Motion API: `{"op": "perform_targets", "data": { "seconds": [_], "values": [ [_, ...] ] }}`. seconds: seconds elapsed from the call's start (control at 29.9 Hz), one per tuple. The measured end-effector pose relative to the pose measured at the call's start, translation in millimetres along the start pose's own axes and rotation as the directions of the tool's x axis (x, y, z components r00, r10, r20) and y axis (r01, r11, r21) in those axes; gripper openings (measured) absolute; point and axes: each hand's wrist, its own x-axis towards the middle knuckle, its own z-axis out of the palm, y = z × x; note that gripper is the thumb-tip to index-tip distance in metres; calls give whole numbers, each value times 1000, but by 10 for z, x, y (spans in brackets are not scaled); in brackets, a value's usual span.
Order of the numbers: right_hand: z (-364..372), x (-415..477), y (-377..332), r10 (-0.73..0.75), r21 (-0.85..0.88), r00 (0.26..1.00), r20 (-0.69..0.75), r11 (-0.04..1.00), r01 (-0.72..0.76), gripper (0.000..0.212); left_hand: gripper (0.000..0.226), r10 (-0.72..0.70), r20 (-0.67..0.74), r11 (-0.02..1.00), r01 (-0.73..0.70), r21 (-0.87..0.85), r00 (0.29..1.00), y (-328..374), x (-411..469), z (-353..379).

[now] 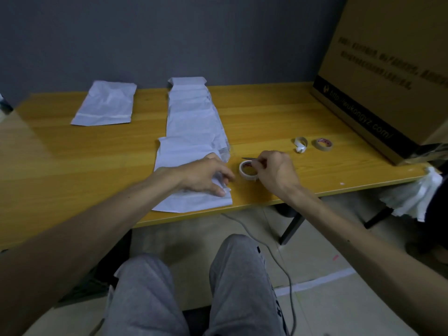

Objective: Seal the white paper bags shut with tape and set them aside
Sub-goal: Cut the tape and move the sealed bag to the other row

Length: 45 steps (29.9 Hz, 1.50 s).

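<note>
A white paper bag [184, 200] lies flat at the table's front edge. My left hand [206, 175] rests on its right end, fingers spread over the folded flap. Just right of it stands a roll of white tape [247, 172]. My right hand [274, 170] is curled beside the roll and pinches a thin dark pointed tool [249, 159] that pokes out to the left above the roll. A row of overlapping white bags [194, 112] stretches away from me. One taped bag [106, 104] lies apart at the far left.
The wooden table [278, 117] carries a brown tape roll [323, 144] and a small white tape core [301, 144] at the right. A large cardboard box [388, 76] fills the far right corner. Crumpled white paper [412, 200] hangs off the right edge. My grey-trousered knees sit below.
</note>
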Motion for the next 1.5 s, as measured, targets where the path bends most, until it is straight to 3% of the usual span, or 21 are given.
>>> {"op": "perform_targets", "data": {
  "seconds": [0.13, 0.23, 0.63, 0.73, 0.87, 1.07, 1.5],
  "values": [
    [11, -205, -167, 24, 243, 982, 188, 968, -70, 19, 28, 37, 12, 999, -38, 33, 999, 26, 98, 6],
    [74, -312, -226, 93, 260, 950, 299, 950, -175, 32, 16, 41, -15, 999, -41, 3, 999, 15, 132, 43],
    [248, -498, -338, 141, 343, 972, 188, 918, -199, 31, 17, 20, -48, 997, -24, -76, 999, -25, 131, 44],
    [228, -471, -266, 158, 371, 975, 158, 905, -207, 31, 4, 24, -39, 998, -27, -59, 999, 3, 165, 18],
    [187, -469, -182, 74, 334, 993, 90, 937, -100, 35, 8, 25, -52, 996, -29, -85, 998, 47, 226, 8],
    [202, -468, -66, -61, 276, 997, -53, 958, 73, 10, 18, -55, -150, 974, 20, -227, 987, 106, 265, 20],
    [207, -495, -61, -116, 250, 983, -143, 957, 149, 24, 24, -93, -278, 964, 17, -265, 956, 187, 218, 23]
  ]
}}
